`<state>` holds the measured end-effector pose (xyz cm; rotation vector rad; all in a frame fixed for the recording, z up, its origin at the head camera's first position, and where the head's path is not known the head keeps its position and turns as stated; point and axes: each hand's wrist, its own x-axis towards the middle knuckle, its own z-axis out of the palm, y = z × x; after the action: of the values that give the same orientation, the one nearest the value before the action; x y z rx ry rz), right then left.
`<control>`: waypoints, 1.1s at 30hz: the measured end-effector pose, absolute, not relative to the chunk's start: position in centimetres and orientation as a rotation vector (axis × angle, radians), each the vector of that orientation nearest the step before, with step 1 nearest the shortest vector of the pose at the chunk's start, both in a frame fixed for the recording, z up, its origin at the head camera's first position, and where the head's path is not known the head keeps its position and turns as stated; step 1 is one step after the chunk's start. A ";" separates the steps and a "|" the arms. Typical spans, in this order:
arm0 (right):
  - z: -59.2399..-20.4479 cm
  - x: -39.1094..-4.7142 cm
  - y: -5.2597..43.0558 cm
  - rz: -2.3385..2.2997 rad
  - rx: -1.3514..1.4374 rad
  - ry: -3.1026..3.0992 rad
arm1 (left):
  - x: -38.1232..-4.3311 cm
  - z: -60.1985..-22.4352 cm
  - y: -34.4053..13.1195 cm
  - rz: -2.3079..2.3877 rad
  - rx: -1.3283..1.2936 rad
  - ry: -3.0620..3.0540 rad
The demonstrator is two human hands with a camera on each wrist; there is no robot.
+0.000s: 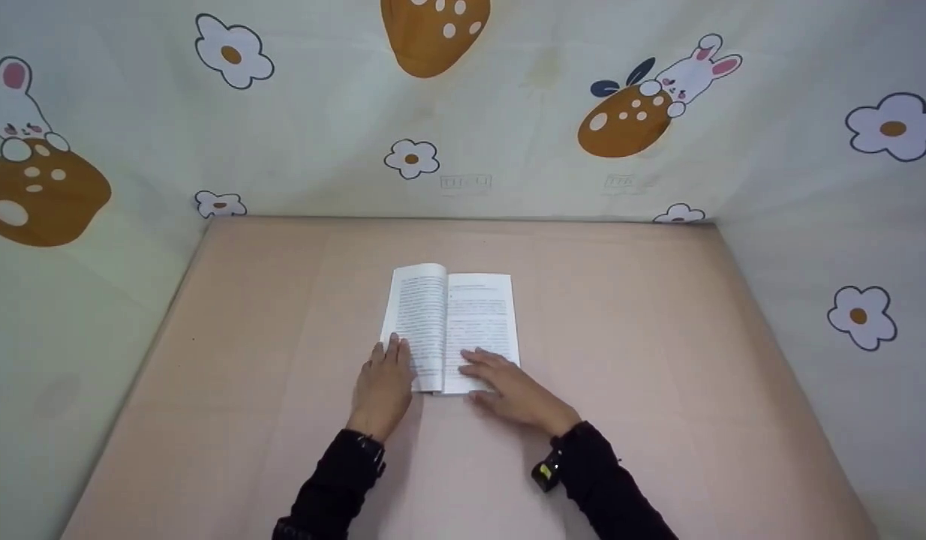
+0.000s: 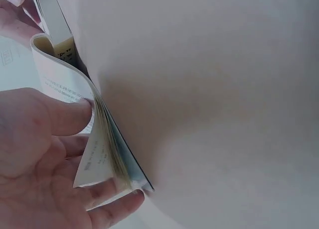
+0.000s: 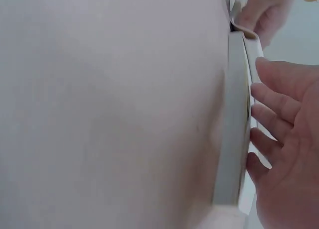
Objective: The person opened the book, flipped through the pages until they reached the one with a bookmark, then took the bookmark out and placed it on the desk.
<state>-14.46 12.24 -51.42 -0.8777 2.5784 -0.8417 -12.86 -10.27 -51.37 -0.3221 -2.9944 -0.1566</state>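
Observation:
An open book [image 1: 478, 315] lies on the table, its printed pages facing up and its left-hand pages bulging near the spine. My left hand [image 1: 384, 382] rests on the lower outer part of the left-hand page, fingers pointing away from me. In the left wrist view, the thumb [image 2: 75, 117] meets the lower page edges and other fingers reach the outer corner, where the page stack [image 2: 112, 144] fans slightly. On the right, my right hand [image 1: 512, 390] lies over the lower part of the right-hand page, fingers spread. Its fingertips touch the page surface in the right wrist view, beside the book's thick edge [image 3: 233, 124].
The book lies on a pale pinkish tabletop [image 1: 620, 322]. Cloth walls [image 1: 320, 135] printed with rabbits, flowers and brown fruit shapes enclose the back and both sides. Dark sleeves [image 1: 328, 480] cover both forearms, and a strapped device [image 1: 545, 472] sits at the right wrist.

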 end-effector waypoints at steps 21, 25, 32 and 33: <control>-52.9 -16.9 18.9 -1.022 -0.832 2.503 | -12.4 -50.7 -9.7 0.002 -0.363 -2.982; -52.9 -16.9 18.9 -1.067 -0.836 2.492 | -12.8 -50.5 -10.7 -0.284 -0.388 -3.089; -52.9 -16.8 18.7 -1.076 -0.810 2.492 | -13.3 -50.3 -12.0 -0.702 -0.309 -3.187; -52.8 -16.7 18.7 -1.074 -0.805 2.493 | -13.3 -50.3 -12.0 -0.714 -0.311 -3.188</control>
<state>-16.71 18.68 -52.82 -0.8049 2.4933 -1.0736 -13.27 -12.02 -50.26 -0.3114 -3.1877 -0.7137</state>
